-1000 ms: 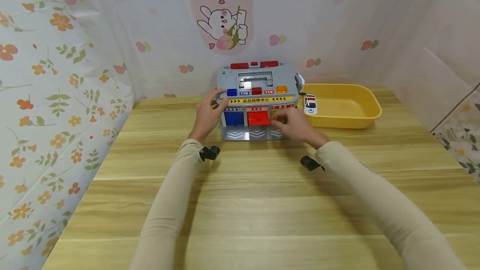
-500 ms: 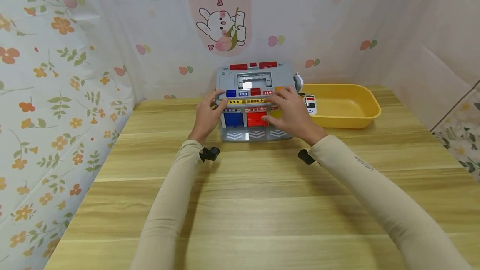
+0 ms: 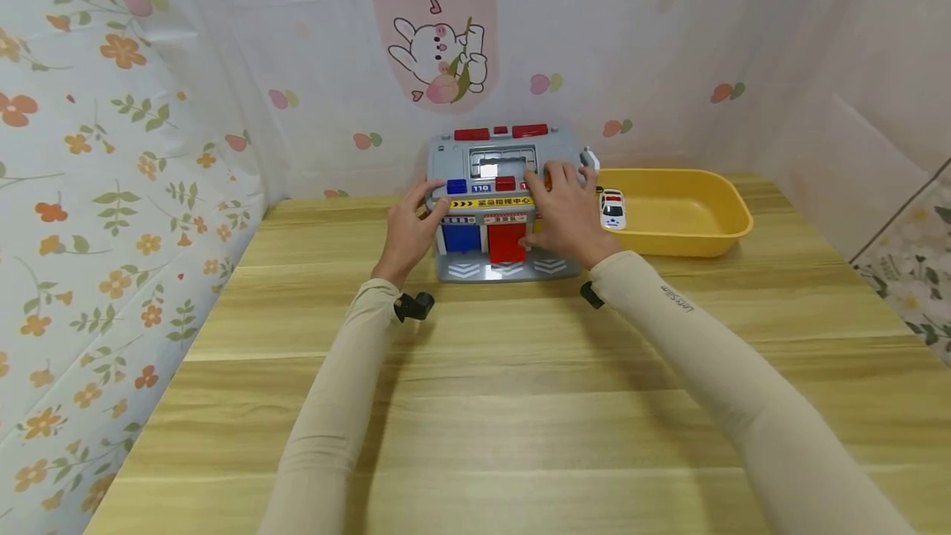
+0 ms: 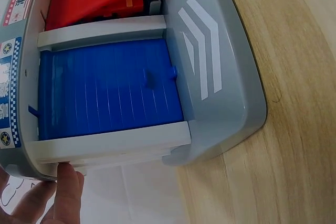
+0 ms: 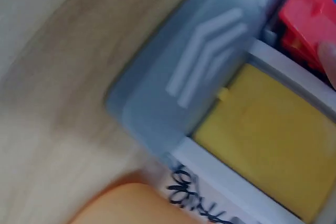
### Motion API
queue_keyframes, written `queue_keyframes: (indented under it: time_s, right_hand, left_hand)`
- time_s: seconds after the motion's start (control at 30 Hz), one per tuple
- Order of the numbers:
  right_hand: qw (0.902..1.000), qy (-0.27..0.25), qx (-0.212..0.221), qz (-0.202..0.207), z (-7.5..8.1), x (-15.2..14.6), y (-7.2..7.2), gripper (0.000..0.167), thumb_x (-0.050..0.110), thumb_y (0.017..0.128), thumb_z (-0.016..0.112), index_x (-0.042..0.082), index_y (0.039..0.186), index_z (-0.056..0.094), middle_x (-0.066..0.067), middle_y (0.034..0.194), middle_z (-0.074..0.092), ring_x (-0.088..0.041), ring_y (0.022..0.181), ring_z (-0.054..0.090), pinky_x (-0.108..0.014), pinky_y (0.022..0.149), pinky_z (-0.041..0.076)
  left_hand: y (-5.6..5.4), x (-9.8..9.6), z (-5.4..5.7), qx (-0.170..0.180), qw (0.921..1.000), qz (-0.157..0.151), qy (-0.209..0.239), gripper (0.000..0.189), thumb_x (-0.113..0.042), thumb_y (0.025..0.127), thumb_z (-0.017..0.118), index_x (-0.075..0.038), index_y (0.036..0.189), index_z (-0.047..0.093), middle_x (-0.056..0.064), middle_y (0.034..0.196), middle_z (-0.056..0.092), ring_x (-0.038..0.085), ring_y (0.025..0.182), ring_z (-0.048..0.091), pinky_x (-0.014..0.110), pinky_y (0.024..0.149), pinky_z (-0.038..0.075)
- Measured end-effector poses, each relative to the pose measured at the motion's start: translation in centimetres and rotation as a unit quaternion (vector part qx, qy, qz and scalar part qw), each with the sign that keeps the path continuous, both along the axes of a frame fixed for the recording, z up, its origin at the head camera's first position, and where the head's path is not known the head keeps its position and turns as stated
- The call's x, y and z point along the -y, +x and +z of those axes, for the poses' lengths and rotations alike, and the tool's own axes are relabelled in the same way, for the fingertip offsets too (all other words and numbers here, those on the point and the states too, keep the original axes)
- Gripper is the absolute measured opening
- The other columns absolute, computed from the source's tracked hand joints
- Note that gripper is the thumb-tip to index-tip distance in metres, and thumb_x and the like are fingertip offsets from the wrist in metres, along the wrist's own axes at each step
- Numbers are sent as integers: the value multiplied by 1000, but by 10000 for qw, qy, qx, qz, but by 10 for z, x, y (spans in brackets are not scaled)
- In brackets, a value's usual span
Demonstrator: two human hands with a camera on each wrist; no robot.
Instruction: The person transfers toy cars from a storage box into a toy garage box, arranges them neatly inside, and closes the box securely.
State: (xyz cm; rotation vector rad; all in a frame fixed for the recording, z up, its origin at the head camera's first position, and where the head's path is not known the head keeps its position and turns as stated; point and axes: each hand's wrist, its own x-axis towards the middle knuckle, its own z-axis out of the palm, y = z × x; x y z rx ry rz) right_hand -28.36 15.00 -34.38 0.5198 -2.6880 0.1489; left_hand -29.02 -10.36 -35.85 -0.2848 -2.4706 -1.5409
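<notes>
A grey toy emergency station [image 3: 442, 157] with a roof handle stands upright by the back wall. My left hand [image 3: 409, 234] grips its left upper edge, thumb in front. My right hand [image 3: 570, 213] spans its front right edge, fingers curled over the roof and thumb on the red door [image 3: 508, 243]. That door hangs tilted outward, and part of a red toy vehicle [image 4: 135, 4] shows behind it in the left wrist view. The blue door [image 4: 110, 87] is down in its bay. Down too is the yellow door [image 5: 268, 135], mostly hidden by my right hand in the head view.
A yellow plastic tub [image 3: 691, 244] stands right of the station, with a white toy police car [image 3: 612, 211] against its left inner side. Patterned cloth [image 3: 319, 40] hangs behind the wooden table [image 3: 475, 403].
My right hand has risen from beside the red door to the station's front edge, fingers now over the roof. The door's tilt has changed. My left hand stays in place.
</notes>
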Motion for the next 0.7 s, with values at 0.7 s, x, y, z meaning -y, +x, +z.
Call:
queue_keyframes:
  time_s: [0.7]
  right_hand:
    - [9913, -108, -1311, -46, -19, 3, -9, 83, 44, 69, 87, 9, 137, 52, -23, 124, 54, -38, 119, 45, -60, 102, 27]
  left_hand:
    - [-1, 0, 7, 54, 9974, 1, -724, 41, -34, 100, 56, -17, 137, 59, 11, 165, 32, 32, 149, 39, 43, 109, 51]
